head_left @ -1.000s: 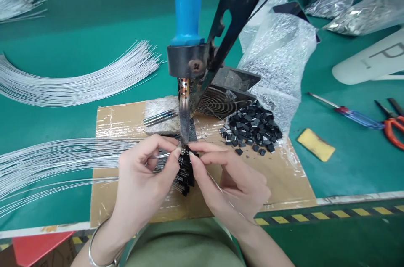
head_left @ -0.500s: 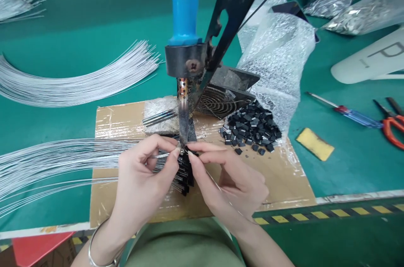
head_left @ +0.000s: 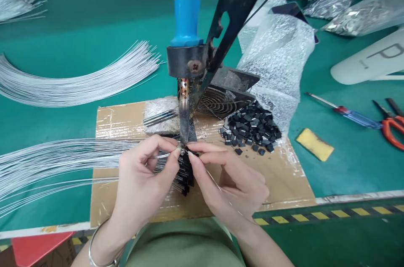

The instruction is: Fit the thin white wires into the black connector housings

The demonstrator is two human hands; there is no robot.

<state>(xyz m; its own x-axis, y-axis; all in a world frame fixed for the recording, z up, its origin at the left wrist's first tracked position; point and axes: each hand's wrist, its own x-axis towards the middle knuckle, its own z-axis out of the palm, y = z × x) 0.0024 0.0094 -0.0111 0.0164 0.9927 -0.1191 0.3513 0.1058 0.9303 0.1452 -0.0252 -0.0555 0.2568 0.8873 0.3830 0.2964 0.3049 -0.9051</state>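
Directly under the tip of a blue-handled soldering iron (head_left: 187,19), the fingertips of both hands meet. My left hand (head_left: 147,176) pinches a thin white wire (head_left: 162,156) between thumb and index finger. A fine strand of solder wire (head_left: 213,179) is pinched in my right hand (head_left: 232,178) and trails back over the wrist. The tiny joint at the iron's tip is partly hidden by the fingers. Below the fingertips lie wires with black ends (head_left: 184,181), and their white lengths (head_left: 57,159) run off to the left.
A cardboard sheet (head_left: 277,183) lies under the work. Black pieces (head_left: 252,126) are heaped right of the iron's coiled stand (head_left: 217,101). Another wire bundle (head_left: 78,86) is at left. Farther right are a yellow sponge (head_left: 314,144), a screwdriver (head_left: 356,116) and red-handled pliers (head_left: 394,128).
The iron and its black holder appear slightly farther right in the view. Both hands keep nearly the same place and grip.
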